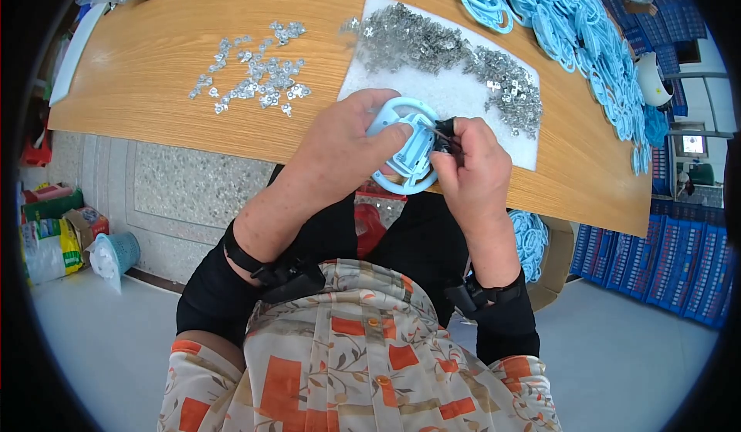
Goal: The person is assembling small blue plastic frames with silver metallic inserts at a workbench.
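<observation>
Near the table's front edge, my left hand (pixel 351 142) grips a light blue plastic oval part (pixel 410 146), its thumb pressed across the part's middle. My right hand (pixel 480 162) is closed at the part's right side, with black pieces at the thumb and forefinger; a dark tool, perhaps tweezers, seems to be pinched there, too small to tell its kind. Just beyond both hands lies a white foam sheet (pixel 363 81) bearing a long heap of small metal pieces (pixel 417 38).
Loose small metal clips (pixel 262 73) lie scattered on the wooden table (pixel 154 61) to the left. A large pile of light blue plastic parts (pixel 556 15) covers the far right. Below the right edge stands a cardboard box (pixel 557 266) of blue parts, beside stacked blue boxes (pixel 656 266).
</observation>
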### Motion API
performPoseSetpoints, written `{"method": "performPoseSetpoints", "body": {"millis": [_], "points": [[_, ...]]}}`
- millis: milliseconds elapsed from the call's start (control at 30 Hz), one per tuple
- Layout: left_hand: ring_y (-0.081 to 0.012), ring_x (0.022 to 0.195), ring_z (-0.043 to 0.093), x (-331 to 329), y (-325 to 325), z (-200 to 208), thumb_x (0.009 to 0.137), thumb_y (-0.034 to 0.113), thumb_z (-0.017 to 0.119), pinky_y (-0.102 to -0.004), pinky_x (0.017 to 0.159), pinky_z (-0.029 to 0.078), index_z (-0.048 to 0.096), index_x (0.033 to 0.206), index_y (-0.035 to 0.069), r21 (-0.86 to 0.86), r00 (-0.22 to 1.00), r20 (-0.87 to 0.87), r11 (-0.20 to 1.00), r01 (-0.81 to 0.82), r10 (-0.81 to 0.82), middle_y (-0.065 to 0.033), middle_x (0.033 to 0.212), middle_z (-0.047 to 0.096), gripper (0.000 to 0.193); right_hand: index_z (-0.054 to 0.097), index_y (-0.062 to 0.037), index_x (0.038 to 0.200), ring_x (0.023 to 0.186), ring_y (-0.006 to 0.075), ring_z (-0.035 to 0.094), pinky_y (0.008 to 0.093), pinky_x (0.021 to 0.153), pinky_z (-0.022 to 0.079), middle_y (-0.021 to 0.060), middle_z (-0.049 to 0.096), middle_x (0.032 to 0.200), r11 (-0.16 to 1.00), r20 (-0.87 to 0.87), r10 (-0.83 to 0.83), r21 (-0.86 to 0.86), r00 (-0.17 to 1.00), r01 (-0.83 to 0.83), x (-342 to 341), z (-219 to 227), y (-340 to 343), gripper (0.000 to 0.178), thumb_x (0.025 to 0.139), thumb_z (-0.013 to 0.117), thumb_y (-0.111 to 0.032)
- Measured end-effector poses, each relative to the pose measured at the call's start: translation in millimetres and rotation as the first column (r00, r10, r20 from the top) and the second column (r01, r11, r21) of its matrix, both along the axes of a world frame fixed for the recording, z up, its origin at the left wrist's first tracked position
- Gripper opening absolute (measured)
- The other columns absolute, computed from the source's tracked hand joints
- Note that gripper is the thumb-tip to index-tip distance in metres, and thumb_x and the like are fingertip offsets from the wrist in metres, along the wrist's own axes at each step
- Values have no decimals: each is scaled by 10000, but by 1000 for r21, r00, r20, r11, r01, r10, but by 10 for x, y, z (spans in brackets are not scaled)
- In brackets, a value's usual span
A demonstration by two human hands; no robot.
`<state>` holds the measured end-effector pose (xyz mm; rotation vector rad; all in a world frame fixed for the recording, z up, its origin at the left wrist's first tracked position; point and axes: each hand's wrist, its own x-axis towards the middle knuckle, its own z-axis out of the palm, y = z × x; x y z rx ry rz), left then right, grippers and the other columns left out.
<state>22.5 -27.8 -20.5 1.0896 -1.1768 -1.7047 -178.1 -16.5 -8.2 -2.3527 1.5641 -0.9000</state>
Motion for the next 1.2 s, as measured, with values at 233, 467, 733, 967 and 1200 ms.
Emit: {"method": "performPoseSetpoints", "body": {"millis": [233,467,733,967,1200], "points": [[-145,873,683,-9,-3,-52,960,95,609,-271,704,599,430,1352,-78,-46,998,67,999,5,-2,-119,1050,681,465,586,-19,1030,733,301,637,374,628,511,127,593,882,998,5,-24,52,1000,24,-9,128,28,314,736,693,-10],[-143,884,683,28,13,-4,960,83,604,-265,719,591,416,1368,-61,-6,1000,-13,1000,27,-27,-123,1087,667,472,584,44,1049,688,203,594,329,639,501,119,603,885,996,224,-93,32,970,88,-53,83,79,265,792,646,29],[-168,992,662,85,249,141,945,100,617,-294,857,546,446,1385,-34,-209,996,-86,978,-25,7,-102,1131,667,491,625,-49,1083,555,10,481,150,470,331,-23,645,784,607,724,-449,677,524,-415,-123,148,194,152,993,581,-164],[-179,978,657,99,252,233,879,85,623,-314,859,521,567,1307,17,-429,898,441,879,207,4,-122,1074,688,437,606,-34,1108,556,13,459,162,471,320,-13,627,788,595,733,-439,671,520,-442,-63,138,307,154,994,567,-130],[-172,916,660,85,301,91,918,148,522,-309,806,533,547,1303,13,-184,995,76,980,80,-67,-103,1048,661,408,589,-20,1149,566,19,474,173,482,338,-1,632,797,609,783,-449,621,431,-493,13,283,387,188,1000,545,-126]]}}
